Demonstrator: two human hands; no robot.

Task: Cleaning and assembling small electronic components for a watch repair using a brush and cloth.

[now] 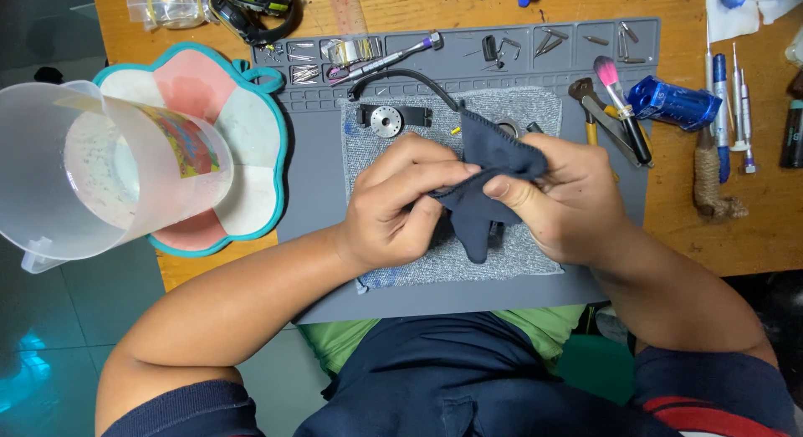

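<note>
Dark navy cloth (489,173), soft weave with a stitched edge, bunched at centre of view above a grey speckled towel (527,119). Left hand (393,207) pinches the cloth's lower fold, fingers curled tight around it. Right hand (565,199) grips the upper bunch, thumb pressed on top; whether anything sits inside the cloth cannot be told.

Towel lies on a grey silicone work mat (322,169) with moulded compartments along its 12 o'clock edge holding small metal parts.

At 11 o'clock from the cloth, on the towel: a black watch strap with a round silver case (391,117), flat. A black curved cable (401,76) arcs above it and runs down behind the cloth.

At 2 o'clock: a brush with pink bristles (617,98) and pliers (598,111), lying across the mat edge. Further out at 2 o'clock, a blue metallic cylinder (673,102) on its side on the wooden table (401,10).

At 9 o'clock, well apart: a clear plastic jug (92,169), close to the camera, overlapping a flower-shaped pad with teal rim (251,119).
</note>
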